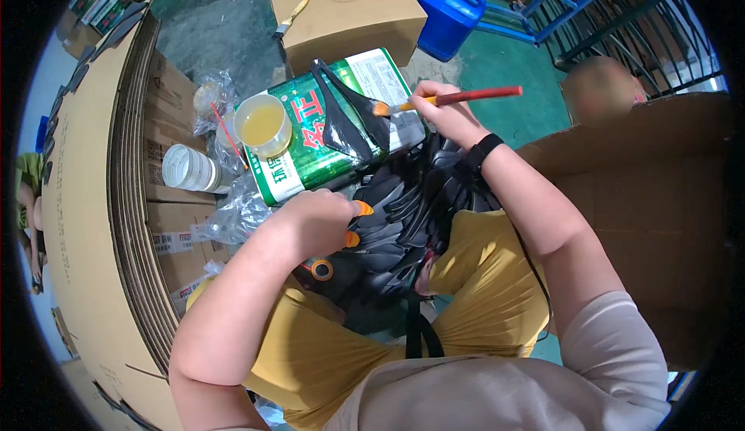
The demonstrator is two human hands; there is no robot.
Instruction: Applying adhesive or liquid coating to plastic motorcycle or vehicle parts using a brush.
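Hemmed in: stacked cardboard sheets (116,198) at left, open carton wall (652,198) at right, little free room between. Right hand (446,113) closed on a red-handled brush (458,99), bristles touching a black strip (341,113) lying across a green tin (334,128). Left hand (322,218) clenched on a stack of black pieces (403,221) over the lap. Cup of yellow liquid (262,124) atop the tin's left edge.
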